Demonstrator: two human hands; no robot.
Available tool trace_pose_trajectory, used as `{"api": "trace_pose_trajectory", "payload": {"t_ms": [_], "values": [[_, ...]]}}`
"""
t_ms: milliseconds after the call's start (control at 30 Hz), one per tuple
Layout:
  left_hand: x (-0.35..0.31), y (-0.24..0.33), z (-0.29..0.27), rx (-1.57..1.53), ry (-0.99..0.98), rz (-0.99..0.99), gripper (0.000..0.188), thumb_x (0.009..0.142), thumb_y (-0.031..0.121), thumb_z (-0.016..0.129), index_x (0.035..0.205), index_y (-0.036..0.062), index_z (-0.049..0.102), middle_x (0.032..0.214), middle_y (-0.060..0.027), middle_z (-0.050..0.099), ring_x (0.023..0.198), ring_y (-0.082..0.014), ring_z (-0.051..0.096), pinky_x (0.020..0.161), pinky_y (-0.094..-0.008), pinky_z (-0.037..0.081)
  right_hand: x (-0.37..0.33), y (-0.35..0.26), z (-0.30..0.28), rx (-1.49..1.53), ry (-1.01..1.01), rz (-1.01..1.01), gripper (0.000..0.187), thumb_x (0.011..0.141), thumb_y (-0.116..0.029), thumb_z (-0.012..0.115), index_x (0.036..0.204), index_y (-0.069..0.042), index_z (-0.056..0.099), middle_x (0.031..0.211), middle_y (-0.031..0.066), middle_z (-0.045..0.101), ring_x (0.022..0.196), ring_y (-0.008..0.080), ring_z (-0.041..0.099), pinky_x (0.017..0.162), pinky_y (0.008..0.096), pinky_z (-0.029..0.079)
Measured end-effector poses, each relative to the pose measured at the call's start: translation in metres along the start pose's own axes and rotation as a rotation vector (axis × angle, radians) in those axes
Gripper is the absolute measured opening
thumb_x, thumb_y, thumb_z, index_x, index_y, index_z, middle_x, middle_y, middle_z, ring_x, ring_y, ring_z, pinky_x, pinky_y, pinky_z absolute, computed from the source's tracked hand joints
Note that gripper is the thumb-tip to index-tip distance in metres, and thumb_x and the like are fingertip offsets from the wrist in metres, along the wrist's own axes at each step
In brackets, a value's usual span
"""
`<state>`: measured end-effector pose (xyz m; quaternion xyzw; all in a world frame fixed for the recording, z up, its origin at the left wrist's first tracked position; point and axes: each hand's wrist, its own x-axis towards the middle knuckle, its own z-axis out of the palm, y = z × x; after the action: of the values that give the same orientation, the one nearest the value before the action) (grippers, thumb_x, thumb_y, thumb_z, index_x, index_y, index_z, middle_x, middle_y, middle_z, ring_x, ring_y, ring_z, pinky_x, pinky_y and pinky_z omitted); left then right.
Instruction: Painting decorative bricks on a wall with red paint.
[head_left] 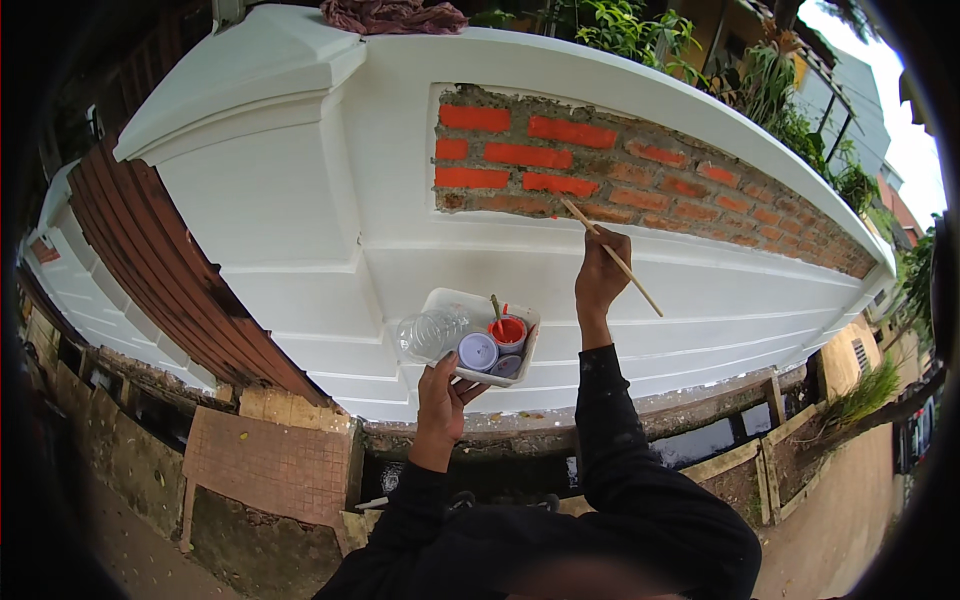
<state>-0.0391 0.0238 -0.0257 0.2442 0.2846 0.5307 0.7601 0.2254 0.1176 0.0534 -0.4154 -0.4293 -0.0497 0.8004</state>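
My right hand (pixel 603 265) is closed around the thin wooden handle of a paintbrush (pixel 640 288). The brush's tip end meets the lower edge of a bright orange brick (pixel 560 185) in the wall's brick panel (pixel 640 175). Several bricks at the panel's left are bright orange; those farther right look duller and patchy. My left hand (pixel 442 400) grips the near side of a white plastic tray (pixel 446 298). In it are an open pot of orange paint (pixel 508 331) with a stick in it, a white-lidded pot (pixel 477 351) and a clear plastic bottle (pixel 432 334).
White moulded wall (pixel 290 210) surrounds the panel, with a crumpled cloth (pixel 393 15) on top. Below runs a water-filled ditch (pixel 700 440) with a concrete edge. A tiled slab (pixel 265 465) crosses it at left, beside a brown metal gate (pixel 180 260). Plants (pixel 640 35) overhang the wall.
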Motion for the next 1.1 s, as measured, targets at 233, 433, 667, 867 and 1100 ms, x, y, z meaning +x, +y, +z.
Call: {"api": "trace_pose_trajectory", "payload": {"t_ms": [233, 433, 667, 867, 1100], "values": [[0.003, -0.001, 0.0, 0.001, 0.0, 0.004, 0.047, 0.094, 0.037, 0.064, 0.125, 0.0036, 0.054, 0.121, -0.0131, 0.065, 0.105, -0.0314, 0.071, 0.091, -0.0474, 0.061, 0.006, -0.003, -0.009, -0.146, -0.041, -0.011, 0.008, 0.095, 0.001, 0.066, 0.096, -0.003, 0.058, 0.105, 0.0105, 0.068, 0.099, 0.0172, 0.066, 0.085, 0.0308, 0.056], [0.002, -0.004, 0.002, 0.007, -0.015, -0.015, 0.045, 0.094, 0.035, 0.063, 0.124, 0.0039, 0.055, 0.12, -0.0128, 0.065, 0.105, -0.0313, 0.071, 0.091, -0.0476, 0.061, -0.007, -0.007, 0.001, 0.012, -0.116, -0.03, 0.01, 0.093, 0.003, 0.067, 0.095, -0.003, 0.059, 0.104, 0.0099, 0.069, 0.096, 0.0131, 0.064, 0.085, 0.0269, 0.052], [0.001, -0.003, 0.004, 0.006, -0.018, -0.01, 0.045, 0.093, 0.036, 0.064, 0.124, 0.0039, 0.055, 0.121, -0.0133, 0.065, 0.105, -0.0318, 0.07, 0.092, -0.0481, 0.061, 0.004, 0.002, -0.012, 0.042, 0.0, -0.011, 0.01, 0.094, 0.002, 0.067, 0.093, -0.003, 0.059, 0.1, 0.0094, 0.07, 0.092, 0.0128, 0.064, 0.083, 0.0259, 0.053], [0.004, -0.005, 0.003, 0.012, -0.009, -0.013, 0.045, 0.094, 0.037, 0.064, 0.123, 0.0043, 0.055, 0.12, -0.0129, 0.065, 0.105, -0.0316, 0.071, 0.092, -0.0477, 0.061, -0.004, -0.005, -0.005, -0.104, -0.116, -0.022, 0.01, 0.094, 0.002, 0.067, 0.094, -0.004, 0.059, 0.103, 0.0083, 0.069, 0.092, 0.012, 0.064, 0.08, 0.0253, 0.051], [0.003, -0.005, 0.004, 0.015, -0.008, -0.025, 0.045, 0.093, 0.037, 0.064, 0.123, 0.0043, 0.055, 0.119, -0.0129, 0.065, 0.103, -0.0307, 0.071, 0.091, -0.0463, 0.061, 0.006, -0.003, -0.022, -0.014, -0.006, -0.034, 0.012, 0.093, 0.004, 0.066, 0.093, -0.004, 0.058, 0.102, 0.0094, 0.068, 0.096, 0.0163, 0.065, 0.079, 0.0289, 0.054]]}}
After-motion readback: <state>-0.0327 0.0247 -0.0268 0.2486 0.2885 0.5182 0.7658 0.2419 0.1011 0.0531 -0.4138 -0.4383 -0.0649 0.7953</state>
